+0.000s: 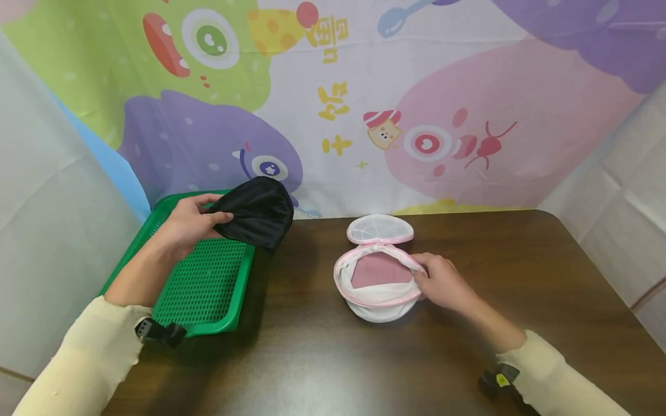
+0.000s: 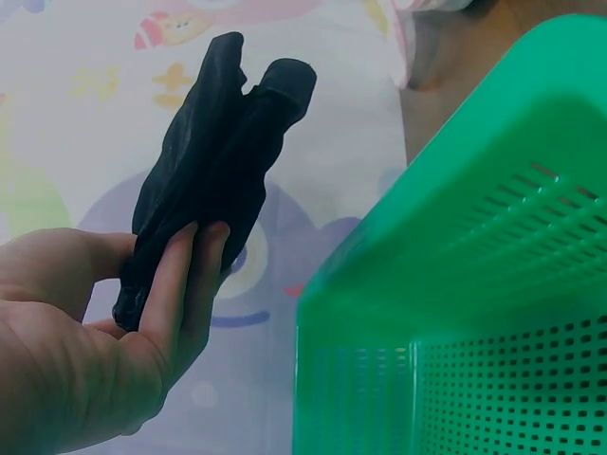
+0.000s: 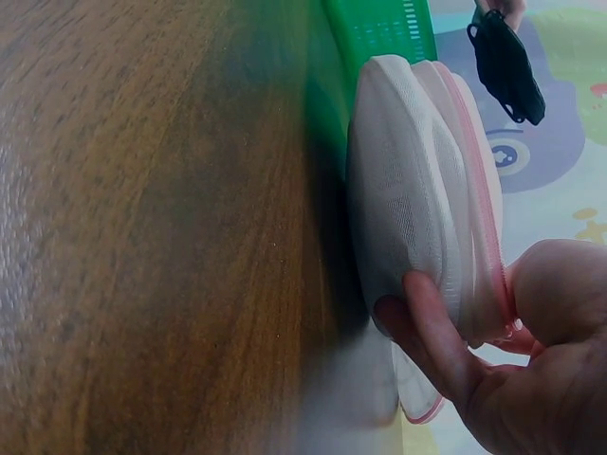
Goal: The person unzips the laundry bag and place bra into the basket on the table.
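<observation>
My left hand (image 1: 189, 225) pinches a folded piece of black, slightly shiny cloth (image 1: 257, 211) between thumb and fingers. It is held up above the right rim of a green plastic basket (image 1: 241, 294); the left wrist view shows the black cloth (image 2: 213, 142) edge-on. With thumb and fingers, my right hand (image 1: 442, 280) grips the right rim of a round white mesh laundry bag (image 1: 377, 312) with pink trim. Its lid (image 1: 380, 229) is flipped back, and a pink cloth (image 1: 380, 270) lies inside. The right wrist view shows the bag's side (image 3: 408, 199) and my fingers curled on it.
The basket stands on the left of a dark brown wooden table (image 1: 312, 358), its perforated floor visible. A cartoon-printed curtain (image 1: 333, 185) hangs along the back edge. Pale cloth walls (image 1: 624, 173) stand on both sides.
</observation>
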Motion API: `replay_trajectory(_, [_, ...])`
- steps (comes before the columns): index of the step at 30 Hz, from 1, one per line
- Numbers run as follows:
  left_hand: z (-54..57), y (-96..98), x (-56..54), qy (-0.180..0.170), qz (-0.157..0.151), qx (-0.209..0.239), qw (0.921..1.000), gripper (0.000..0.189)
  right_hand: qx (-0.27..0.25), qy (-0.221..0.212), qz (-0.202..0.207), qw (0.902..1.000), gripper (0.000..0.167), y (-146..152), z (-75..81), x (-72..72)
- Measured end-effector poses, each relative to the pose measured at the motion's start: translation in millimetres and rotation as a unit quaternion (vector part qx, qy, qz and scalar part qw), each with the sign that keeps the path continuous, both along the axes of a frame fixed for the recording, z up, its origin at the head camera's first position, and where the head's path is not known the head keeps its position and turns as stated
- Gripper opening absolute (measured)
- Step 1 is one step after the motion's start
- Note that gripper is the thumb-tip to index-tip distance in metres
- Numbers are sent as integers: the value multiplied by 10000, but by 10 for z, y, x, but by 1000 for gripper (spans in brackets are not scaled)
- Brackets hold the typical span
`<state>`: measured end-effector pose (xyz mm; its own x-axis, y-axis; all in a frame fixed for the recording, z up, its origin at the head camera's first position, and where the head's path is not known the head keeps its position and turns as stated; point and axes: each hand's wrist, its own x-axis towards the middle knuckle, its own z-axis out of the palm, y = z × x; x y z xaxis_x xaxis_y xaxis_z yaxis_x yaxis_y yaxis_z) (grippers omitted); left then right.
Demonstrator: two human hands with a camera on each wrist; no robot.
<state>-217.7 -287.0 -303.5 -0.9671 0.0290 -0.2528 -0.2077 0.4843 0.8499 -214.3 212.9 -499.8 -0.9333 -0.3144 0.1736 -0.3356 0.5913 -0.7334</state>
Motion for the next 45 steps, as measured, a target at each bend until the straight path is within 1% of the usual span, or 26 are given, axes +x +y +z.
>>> replay_trajectory(2, [-2,-46,-14,-25,0,36,10000,66,68,-51,-60,9999,43,21,-51,-33])
replay_trajectory(4, [-10,-95,-31,-42,-1,84,10000,65,116,17,-142,9998,42,41,-142,-88])
replay_trajectory(6, [-18,-140,-50,-43,0,106,9999,65,118,-60,-110,9999,42,49,-147,-94])
replay_trajectory(7, [-23,-160,-59,-42,12,129,9999,65,136,6,-157,9998,41,48,-159,-100])
replay_trajectory(10, [-32,-211,-75,-61,47,151,9999,65,171,-96,-179,9996,41,3,-30,-26])
replay_trajectory(14, [-35,-256,-82,-76,99,104,9999,68,279,-282,-200,9990,42,-98,271,132])
replay_trajectory(17, [-34,-281,-81,-69,178,106,9998,69,351,-369,-215,9985,42,-150,428,210])
replay_trajectory(19, [-37,-298,-83,-44,256,132,9996,69,393,-398,-224,9982,42,-166,469,234])
replay_trajectory(22, [-45,-332,-88,-16,410,196,9990,69,406,-482,-258,9977,42,-185,480,243])
replay_trajectory(27, [-51,-409,-99,-37,553,299,9980,71,396,-465,-253,9978,41,-183,457,234])
replay_trajectory(32, [-45,-500,-115,-183,654,608,9958,74,392,-391,-232,9982,41,-175,444,228])
replay_trajectory(36, [-50,-570,-125,-241,765,841,9932,75,517,-171,-193,9983,42,-3,-33,-54])
replay_trajectory(39, [-67,-616,-128,-241,871,981,9911,70,494,-131,-177,9985,42,7,-59,-64])
replay_trajectory(43, [-99,-673,-140,-256,958,1135,9886,64,335,-442,-200,9983,42,-166,425,216])
replay_trajectory(45, [-114,-699,-152,-278,972,1192,9877,66,360,-504,-211,9979,42,-187,467,239])
